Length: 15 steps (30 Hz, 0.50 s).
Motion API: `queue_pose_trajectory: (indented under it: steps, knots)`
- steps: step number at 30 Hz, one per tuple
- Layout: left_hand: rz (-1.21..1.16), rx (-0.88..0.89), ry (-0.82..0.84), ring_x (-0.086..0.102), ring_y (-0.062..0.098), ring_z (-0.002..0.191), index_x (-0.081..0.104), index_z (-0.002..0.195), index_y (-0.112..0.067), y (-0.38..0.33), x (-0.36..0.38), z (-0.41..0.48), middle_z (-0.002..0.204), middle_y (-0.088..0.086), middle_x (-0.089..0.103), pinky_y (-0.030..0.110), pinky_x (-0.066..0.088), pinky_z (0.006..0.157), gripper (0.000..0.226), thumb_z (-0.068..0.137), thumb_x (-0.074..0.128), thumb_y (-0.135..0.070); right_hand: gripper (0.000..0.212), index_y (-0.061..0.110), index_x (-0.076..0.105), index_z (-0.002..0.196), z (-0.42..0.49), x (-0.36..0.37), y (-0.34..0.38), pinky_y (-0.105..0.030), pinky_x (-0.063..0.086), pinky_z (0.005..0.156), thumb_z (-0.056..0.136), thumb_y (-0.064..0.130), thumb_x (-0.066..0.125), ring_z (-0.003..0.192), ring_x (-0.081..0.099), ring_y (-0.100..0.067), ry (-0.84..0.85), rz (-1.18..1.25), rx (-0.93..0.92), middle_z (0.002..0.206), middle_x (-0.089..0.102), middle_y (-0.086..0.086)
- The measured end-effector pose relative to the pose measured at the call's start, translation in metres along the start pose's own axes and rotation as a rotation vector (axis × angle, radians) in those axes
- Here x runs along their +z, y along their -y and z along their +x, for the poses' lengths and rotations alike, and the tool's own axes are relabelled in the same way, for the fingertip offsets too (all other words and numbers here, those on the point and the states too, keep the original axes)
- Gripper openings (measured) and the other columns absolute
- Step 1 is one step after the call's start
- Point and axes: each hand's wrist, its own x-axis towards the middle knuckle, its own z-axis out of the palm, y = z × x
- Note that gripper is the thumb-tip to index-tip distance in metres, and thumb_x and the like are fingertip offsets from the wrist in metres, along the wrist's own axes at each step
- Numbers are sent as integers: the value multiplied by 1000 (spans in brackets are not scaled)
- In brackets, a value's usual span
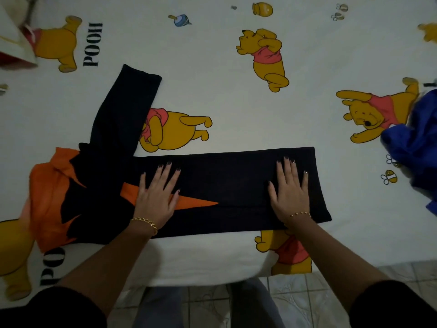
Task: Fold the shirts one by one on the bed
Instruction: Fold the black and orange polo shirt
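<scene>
A black hooded shirt (224, 185) with an orange hood (47, 185) lies flat on the bed, folded into a long narrow strip running left to right. One black sleeve (125, 107) sticks out toward the far side. My left hand (157, 195) presses flat on the strip near an orange wedge of fabric (196, 202). My right hand (289, 192) lies flat with straight fingers near the strip's right end. A crumpled blue shirt (411, 140) sits at the right edge of the bed.
The bed is covered with a white sheet (212, 67) printed with yellow bears. A white and red garment (14, 39) lies at the far left corner. The bed's near edge meets a tiled floor (295, 301) where my legs stand.
</scene>
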Motion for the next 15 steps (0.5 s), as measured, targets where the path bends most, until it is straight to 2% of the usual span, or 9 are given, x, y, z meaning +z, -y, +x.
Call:
queue_pose_trajectory:
  steps: [5,9,12,15]
  knots:
    - [1,-51,-8,32,29,138,38,143,-14,43,-23,4,148,12,38,54,17,110,61,90,24,-40,57,13,22,150,23,-16,86,-45,4,119,99,37,24,148,4,-20,6,89,-87,160,12,-6]
    - [-65,-92,-46,31,29,138,42,140,-10,95,-40,12,146,13,40,53,17,112,61,90,24,-39,52,12,25,148,51,-29,177,-44,2,119,100,30,29,148,3,-21,-13,126,-247,159,11,-7]
    - [-153,-140,-87,37,32,134,43,137,-5,135,-48,15,142,16,43,51,26,111,58,91,27,-36,47,12,32,143,73,-35,247,-47,3,117,97,20,37,148,2,-24,4,87,-339,159,11,-9]
    - [-245,-68,-65,41,30,131,40,138,-1,169,-49,14,142,18,43,43,31,111,59,93,26,-37,53,12,35,140,94,-38,311,-47,3,117,89,13,51,147,0,-25,70,23,-418,159,9,-10]
